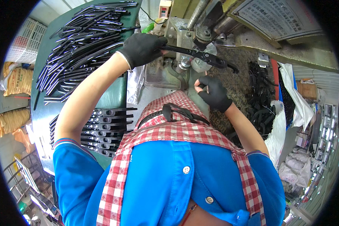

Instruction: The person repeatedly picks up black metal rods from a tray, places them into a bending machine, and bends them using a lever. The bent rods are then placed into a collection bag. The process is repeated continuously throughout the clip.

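Observation:
My left hand (144, 49), in a black glove with bare fingertips, is closed around one end of a long black metal bar (177, 49). The bar reaches to the right across the front of a machine (182, 37), and its wider part with holes lies beside the machine's tool. Whether it rests on the machine, I cannot tell. My right hand (214, 93), gloved the same way, is below the bar and apart from it. Its thumb and fingers are curled together, and anything small between them cannot be made out.
A green table (115, 92) on the left bears a heap of black metal tubes (83, 49) and a stack of black flat parts with holes (105, 128). Dark parts (260, 101) lie at the right, near a white woven sack (277, 128). The machine's heavy body (290, 49) overhangs the far right.

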`<action>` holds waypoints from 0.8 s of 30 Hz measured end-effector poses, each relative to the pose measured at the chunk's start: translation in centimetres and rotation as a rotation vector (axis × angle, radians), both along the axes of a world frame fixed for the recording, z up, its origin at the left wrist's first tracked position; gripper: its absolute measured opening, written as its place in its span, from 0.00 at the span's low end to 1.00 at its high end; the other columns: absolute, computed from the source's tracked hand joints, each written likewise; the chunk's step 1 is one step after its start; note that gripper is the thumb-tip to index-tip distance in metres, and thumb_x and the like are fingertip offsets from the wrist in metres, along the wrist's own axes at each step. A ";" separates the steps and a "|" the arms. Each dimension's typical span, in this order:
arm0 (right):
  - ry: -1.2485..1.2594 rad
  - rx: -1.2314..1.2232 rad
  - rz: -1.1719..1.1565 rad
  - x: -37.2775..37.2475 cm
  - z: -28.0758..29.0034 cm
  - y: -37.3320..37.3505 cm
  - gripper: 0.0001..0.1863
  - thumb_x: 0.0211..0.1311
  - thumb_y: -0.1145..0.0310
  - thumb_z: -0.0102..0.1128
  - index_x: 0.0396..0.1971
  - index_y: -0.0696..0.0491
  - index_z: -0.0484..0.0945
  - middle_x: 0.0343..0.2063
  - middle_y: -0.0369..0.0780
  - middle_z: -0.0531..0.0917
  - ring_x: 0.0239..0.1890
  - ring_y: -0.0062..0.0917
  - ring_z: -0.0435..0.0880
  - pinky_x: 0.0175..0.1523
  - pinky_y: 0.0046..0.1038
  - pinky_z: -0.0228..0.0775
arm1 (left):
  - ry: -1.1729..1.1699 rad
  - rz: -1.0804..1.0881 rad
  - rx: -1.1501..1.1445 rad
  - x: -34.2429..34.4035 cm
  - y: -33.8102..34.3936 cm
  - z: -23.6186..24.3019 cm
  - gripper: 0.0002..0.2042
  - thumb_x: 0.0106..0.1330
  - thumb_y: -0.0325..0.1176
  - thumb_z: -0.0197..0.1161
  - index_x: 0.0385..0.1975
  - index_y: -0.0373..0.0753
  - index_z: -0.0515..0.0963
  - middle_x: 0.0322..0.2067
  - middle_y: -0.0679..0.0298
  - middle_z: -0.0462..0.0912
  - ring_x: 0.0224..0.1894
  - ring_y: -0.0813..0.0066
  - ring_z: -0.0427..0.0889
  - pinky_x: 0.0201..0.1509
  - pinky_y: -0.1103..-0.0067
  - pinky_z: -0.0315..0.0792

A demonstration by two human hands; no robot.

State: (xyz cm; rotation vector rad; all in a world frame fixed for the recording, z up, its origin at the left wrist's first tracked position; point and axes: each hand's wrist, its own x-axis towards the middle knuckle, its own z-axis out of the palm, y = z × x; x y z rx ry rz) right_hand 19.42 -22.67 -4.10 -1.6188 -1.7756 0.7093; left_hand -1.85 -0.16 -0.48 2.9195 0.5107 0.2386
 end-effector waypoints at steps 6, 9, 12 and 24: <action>0.000 -0.107 -0.288 2.8 -5.1 2.9 0.06 0.56 0.70 0.58 0.32 0.54 0.76 0.26 0.36 0.80 0.29 0.20 0.77 0.37 0.24 0.68 | -0.156 -0.098 0.023 0.8 -0.9 1.0 0.15 0.61 0.45 0.58 0.46 0.50 0.75 0.33 0.57 0.81 0.34 0.56 0.82 0.37 0.66 0.75; -0.313 -0.058 -0.358 7.9 -10.4 7.0 0.13 0.61 0.60 0.51 0.32 0.55 0.78 0.29 0.43 0.82 0.34 0.34 0.81 0.41 0.33 0.70 | -0.136 -0.108 -0.031 0.8 -1.3 2.5 0.14 0.63 0.41 0.56 0.47 0.49 0.75 0.34 0.56 0.81 0.34 0.55 0.81 0.36 0.66 0.75; -0.547 -0.089 -0.460 8.6 -11.7 8.8 0.22 0.63 0.52 0.44 0.33 0.55 0.79 0.32 0.48 0.82 0.39 0.46 0.80 0.45 0.39 0.69 | -0.165 -0.152 -0.117 -2.8 -0.9 2.7 0.16 0.65 0.40 0.55 0.49 0.40 0.75 0.33 0.51 0.81 0.32 0.57 0.82 0.35 0.67 0.74; -0.597 -0.383 -0.275 5.1 -9.0 11.7 0.16 0.51 0.56 0.56 0.34 0.53 0.79 0.34 0.51 0.81 0.40 0.47 0.79 0.44 0.42 0.71 | 0.471 0.450 -0.306 -32.3 -1.8 -8.9 0.08 0.55 0.33 0.59 0.35 0.46 0.80 0.28 0.53 0.80 0.34 0.51 0.80 0.39 0.63 0.73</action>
